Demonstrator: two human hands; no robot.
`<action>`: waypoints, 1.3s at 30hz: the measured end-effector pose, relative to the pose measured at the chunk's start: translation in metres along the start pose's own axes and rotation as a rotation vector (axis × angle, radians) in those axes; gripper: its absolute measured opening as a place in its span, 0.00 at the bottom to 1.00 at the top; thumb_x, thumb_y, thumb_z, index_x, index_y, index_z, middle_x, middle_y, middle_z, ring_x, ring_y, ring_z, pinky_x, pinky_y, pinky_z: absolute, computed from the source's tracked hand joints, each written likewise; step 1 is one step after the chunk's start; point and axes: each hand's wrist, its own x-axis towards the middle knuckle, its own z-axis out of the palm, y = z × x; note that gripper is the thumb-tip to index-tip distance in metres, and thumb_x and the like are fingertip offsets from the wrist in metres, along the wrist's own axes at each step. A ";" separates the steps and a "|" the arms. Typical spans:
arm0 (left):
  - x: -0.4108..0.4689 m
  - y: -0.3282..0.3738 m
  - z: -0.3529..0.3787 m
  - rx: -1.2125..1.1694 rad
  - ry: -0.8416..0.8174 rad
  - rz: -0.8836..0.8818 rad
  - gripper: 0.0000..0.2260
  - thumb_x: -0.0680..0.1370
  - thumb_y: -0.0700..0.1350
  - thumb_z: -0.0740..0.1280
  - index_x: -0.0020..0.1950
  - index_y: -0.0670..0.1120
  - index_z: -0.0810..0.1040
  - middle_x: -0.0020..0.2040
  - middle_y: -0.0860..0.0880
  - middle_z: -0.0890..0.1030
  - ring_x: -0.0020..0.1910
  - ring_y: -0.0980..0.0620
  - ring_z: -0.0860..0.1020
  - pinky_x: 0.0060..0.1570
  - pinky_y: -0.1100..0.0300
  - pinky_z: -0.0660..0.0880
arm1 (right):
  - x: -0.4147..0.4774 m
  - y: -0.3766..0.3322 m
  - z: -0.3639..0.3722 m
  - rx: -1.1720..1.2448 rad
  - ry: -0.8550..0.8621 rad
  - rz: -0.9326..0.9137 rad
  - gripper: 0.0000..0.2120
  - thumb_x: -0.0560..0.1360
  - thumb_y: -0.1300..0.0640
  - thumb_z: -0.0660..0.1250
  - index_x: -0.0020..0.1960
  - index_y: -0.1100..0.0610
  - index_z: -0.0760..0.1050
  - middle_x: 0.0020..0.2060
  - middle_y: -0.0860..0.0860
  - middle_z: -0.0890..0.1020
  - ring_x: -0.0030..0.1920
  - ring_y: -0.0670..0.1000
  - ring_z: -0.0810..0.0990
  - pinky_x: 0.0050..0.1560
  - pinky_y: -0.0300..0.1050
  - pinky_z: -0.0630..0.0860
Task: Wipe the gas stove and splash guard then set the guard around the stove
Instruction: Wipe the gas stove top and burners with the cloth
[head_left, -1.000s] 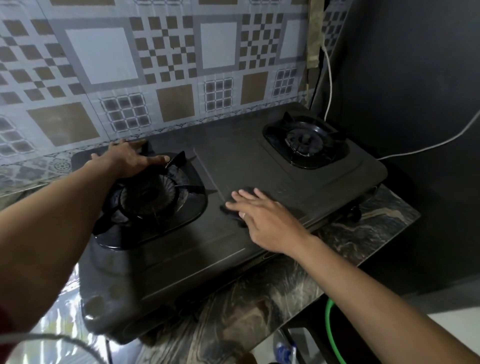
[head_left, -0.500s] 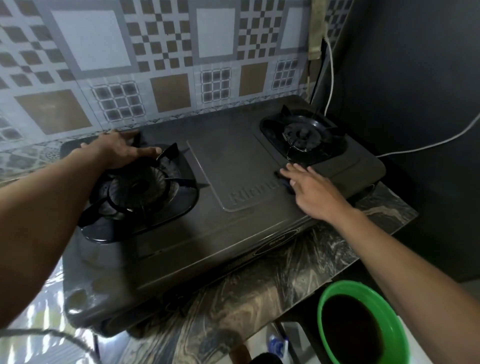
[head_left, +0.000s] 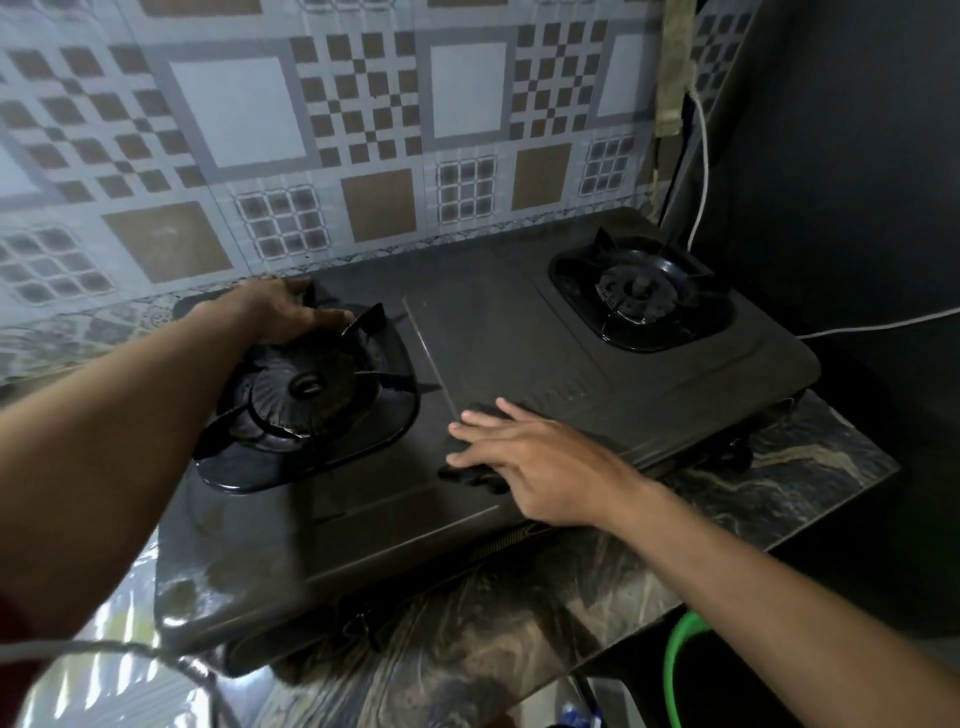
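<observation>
Right hand (head_left: 535, 462) lying flat, fingers spread, pressing a dark cloth (head_left: 467, 470) onto the gas stove (head_left: 519, 353), left hand (head_left: 280, 309) loosely curled, resting on the left burner grate (head_left: 306, 395), marbled table (head_left: 753, 499) beneath

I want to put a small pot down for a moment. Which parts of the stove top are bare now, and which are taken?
Bare: the flat middle panel between the left burner and right burner, behind the right hand; also the front-left corner. Crowded: the left hand rests on the left burner's grate, and the right hand presses a dark cloth at front centre.
</observation>
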 end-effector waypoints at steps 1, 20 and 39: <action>0.000 0.000 0.001 -0.008 0.009 0.001 0.40 0.66 0.71 0.71 0.73 0.52 0.72 0.71 0.43 0.75 0.66 0.41 0.74 0.66 0.51 0.69 | -0.008 0.013 -0.005 -0.006 0.011 0.009 0.25 0.75 0.68 0.58 0.67 0.52 0.77 0.73 0.49 0.71 0.76 0.44 0.63 0.78 0.45 0.51; 0.002 -0.002 0.006 0.005 0.004 -0.005 0.43 0.54 0.81 0.62 0.59 0.56 0.80 0.53 0.47 0.82 0.52 0.44 0.79 0.56 0.52 0.75 | 0.028 0.032 -0.010 -0.084 0.177 0.325 0.24 0.81 0.62 0.55 0.77 0.55 0.63 0.77 0.53 0.64 0.78 0.51 0.58 0.78 0.50 0.48; -0.010 0.087 0.015 0.154 0.161 0.132 0.28 0.82 0.65 0.47 0.79 0.55 0.60 0.80 0.41 0.58 0.78 0.37 0.56 0.73 0.32 0.54 | 0.029 0.063 -0.028 -0.087 0.155 0.498 0.24 0.83 0.54 0.53 0.78 0.58 0.56 0.76 0.59 0.62 0.78 0.57 0.58 0.78 0.55 0.50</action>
